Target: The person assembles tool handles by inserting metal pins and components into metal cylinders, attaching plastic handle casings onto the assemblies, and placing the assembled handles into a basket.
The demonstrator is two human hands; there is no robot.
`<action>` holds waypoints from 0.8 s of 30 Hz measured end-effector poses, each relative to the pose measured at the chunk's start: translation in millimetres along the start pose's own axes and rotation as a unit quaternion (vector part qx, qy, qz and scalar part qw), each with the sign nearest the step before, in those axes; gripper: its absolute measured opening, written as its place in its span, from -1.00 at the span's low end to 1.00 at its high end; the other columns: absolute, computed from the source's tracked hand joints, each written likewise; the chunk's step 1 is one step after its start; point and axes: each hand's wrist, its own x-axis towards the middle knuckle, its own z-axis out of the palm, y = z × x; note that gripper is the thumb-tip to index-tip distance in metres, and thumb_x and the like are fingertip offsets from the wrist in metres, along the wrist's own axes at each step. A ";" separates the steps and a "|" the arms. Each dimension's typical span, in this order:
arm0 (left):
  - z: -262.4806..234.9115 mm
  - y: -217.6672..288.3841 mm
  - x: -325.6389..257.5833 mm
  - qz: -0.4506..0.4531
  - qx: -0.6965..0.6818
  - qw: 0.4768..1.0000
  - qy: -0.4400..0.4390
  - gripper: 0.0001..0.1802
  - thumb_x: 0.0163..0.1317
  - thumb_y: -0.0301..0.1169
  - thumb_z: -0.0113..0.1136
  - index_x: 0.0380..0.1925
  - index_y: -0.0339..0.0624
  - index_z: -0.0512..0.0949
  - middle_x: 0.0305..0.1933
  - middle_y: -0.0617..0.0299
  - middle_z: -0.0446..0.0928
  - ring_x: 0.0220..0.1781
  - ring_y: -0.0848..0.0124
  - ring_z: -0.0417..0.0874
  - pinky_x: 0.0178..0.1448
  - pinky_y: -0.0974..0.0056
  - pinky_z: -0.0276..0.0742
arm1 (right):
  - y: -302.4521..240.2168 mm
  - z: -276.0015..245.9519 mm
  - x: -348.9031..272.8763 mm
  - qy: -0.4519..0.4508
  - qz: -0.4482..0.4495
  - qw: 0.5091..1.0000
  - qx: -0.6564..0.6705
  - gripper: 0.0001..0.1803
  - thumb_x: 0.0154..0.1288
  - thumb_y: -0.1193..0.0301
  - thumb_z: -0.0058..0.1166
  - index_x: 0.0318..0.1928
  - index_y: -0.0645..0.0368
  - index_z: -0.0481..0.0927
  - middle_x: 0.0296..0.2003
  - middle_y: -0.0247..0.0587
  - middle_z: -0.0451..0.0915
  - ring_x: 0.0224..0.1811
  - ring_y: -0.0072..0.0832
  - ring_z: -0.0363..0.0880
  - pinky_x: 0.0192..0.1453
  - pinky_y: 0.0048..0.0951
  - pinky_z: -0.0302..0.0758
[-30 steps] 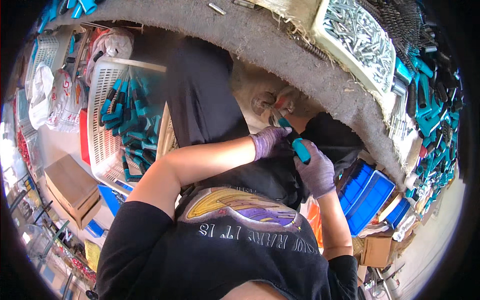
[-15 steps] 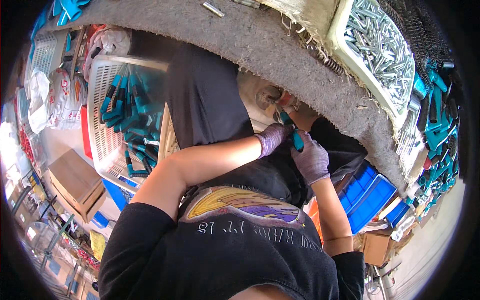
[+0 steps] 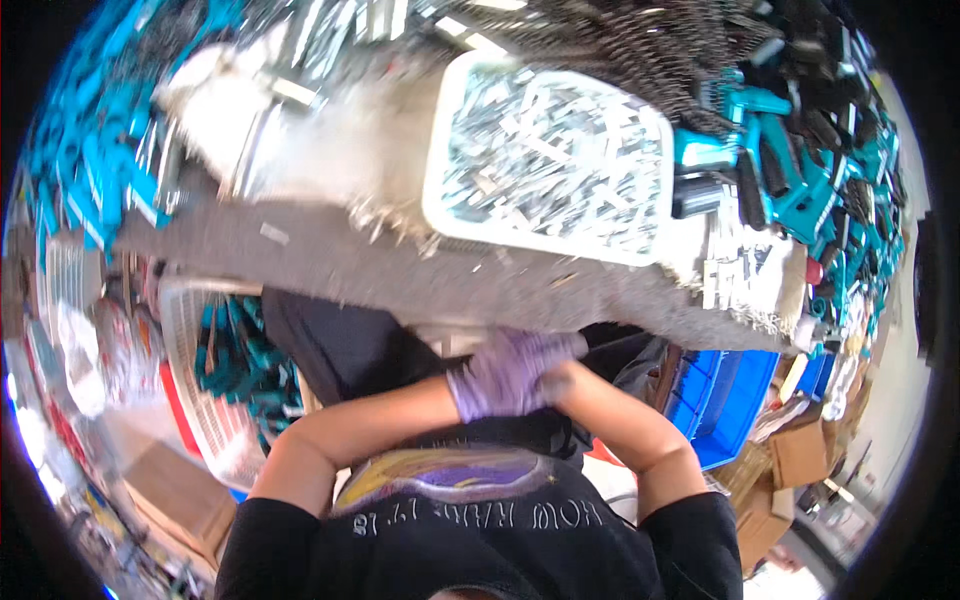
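My left hand (image 3: 500, 372), in a pale purple knit glove, lies across my right hand (image 3: 556, 384) over my lap, just below the bench edge. The right glove is mostly covered by the left one. Motion smears the fingers of both hands, and whatever may be between them is hidden. Close beyond them runs the rough grey padded edge of the bench (image 3: 430, 275). A white tray (image 3: 432, 205) heaped with short silvery metal pins (image 3: 560, 160) sits on the bench beyond my hands.
Left of my lap stands a white slatted basket (image 3: 190, 365) with several teal-and-black handles (image 3: 235, 350). Teal pieces (image 3: 95, 150) pile at the far left, more teal-and-black parts (image 3: 790, 150) at the right. Dark springs (image 3: 640, 50) lie behind the tray. A blue bin (image 3: 722, 405) and cardboard boxes (image 3: 800, 450) are low right.
The view has swung up and right, bringing the bench top into sight. My hands have come together, left over right. The teal-and-black handle between them no longer shows.
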 end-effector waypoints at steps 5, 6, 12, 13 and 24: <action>72.9 -92.9 -53.4 -0.174 -0.046 0.953 -0.243 -0.57 0.12 -0.17 0.09 0.00 -0.03 0.52 0.06 0.04 0.51 0.04 0.02 0.55 0.15 0.06 0.44 | -33.9 -5.8 35.7 -0.002 0.043 0.999 -0.027 -0.49 0.24 0.16 -0.09 0.17 0.08 0.45 -0.01 0.00 0.57 0.08 0.00 0.50 0.21 -0.13 0.38; 62.2 -79.6 -34.0 -0.055 0.043 0.985 -0.159 -0.61 0.13 -0.18 0.08 -0.03 -0.02 0.53 0.03 0.06 0.53 0.02 0.03 0.56 0.12 0.06 0.44 | -18.1 -0.8 51.9 0.000 0.070 0.997 -0.040 -0.49 0.24 0.16 -0.09 0.17 0.09 0.45 -0.01 0.00 0.58 0.08 0.01 0.50 0.21 -0.13 0.38; 16.8 -21.9 12.6 -0.053 -0.036 0.987 -0.149 -0.67 0.14 -0.32 0.09 -0.07 -0.07 0.56 -0.08 0.07 0.57 -0.01 0.03 0.55 0.12 0.04 0.41 | -10.7 -5.6 21.1 -0.029 0.109 0.993 -0.033 -0.49 0.24 0.18 -0.10 0.17 0.10 0.44 -0.02 0.02 0.58 0.08 0.01 0.51 0.20 -0.13 0.39; 10.4 -12.0 24.9 0.044 -0.046 0.997 -0.051 -0.69 0.12 -0.38 0.10 -0.10 -0.11 0.57 -0.12 0.04 0.57 -0.03 0.04 0.56 0.11 0.05 0.42 | -6.4 -15.4 14.7 -0.036 0.106 0.993 -0.033 -0.49 0.24 0.18 -0.10 0.17 0.10 0.43 -0.02 0.02 0.58 0.07 0.01 0.51 0.20 -0.13 0.39; 27.7 -48.3 5.0 0.046 0.108 0.989 -0.093 -0.64 0.17 -0.26 0.01 -0.02 -0.03 0.54 0.03 0.01 0.51 0.07 0.00 0.49 0.18 0.02 0.35 | -3.2 -31.0 49.1 -0.106 0.065 0.992 -0.005 -0.48 0.24 0.21 -0.11 0.18 0.13 0.41 -0.04 0.05 0.58 0.06 0.01 0.52 0.19 -0.13 0.40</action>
